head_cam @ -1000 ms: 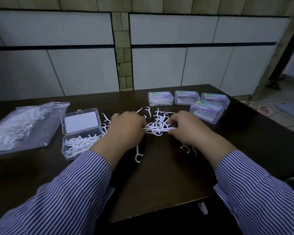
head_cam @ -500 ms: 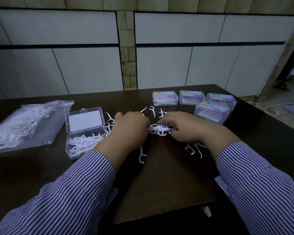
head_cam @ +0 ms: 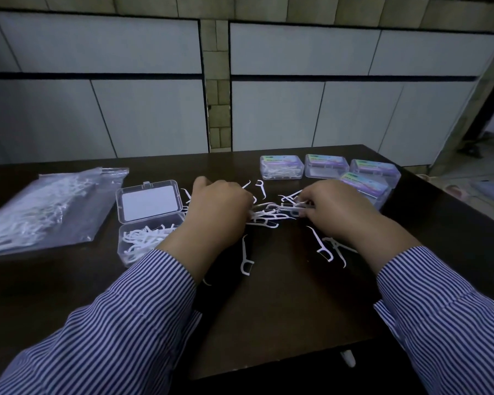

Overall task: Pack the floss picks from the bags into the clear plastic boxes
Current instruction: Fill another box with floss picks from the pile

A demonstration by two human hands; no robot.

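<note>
Gathering a loose bunch of floss picks (head_cam: 271, 213) between them, both hands are working over the middle of the dark desk (head_cam: 283, 315): the left hand (head_cam: 221, 208) is curling its fingers around one end of the bunch, and the right hand (head_cam: 338, 210) is pinching the other end with bent fingertips. More picks are lying scattered beyond the hands, one stray pick (head_cam: 246, 256) is lying alone just nearer than the left hand, and a few loose picks (head_cam: 327, 248) are showing beside the right wrist. An open box (head_cam: 147, 223) is sitting just left of the left forearm, its lid (head_cam: 150, 202) folded back flat toward the far side and its base partly filled with white picks; the striped left sleeve (head_cam: 120, 326) is covering its near corner. Farther left, well apart from the hands, a clear bag (head_cam: 44, 208) of picks is lying flat and running off the picture's left edge. Four closed boxes (head_cam: 325, 166) with coloured labels are clustering near the desk's far right corner, the nearest one just beyond the right hand. The near half of the desk, between the two sleeves, is showing bare dark wood down to its front edge. The right edge of the desk is running diagonally past the closed boxes, with floor beyond it. A panelled wall (head_cam: 268, 89) is standing behind the far edge.
</note>
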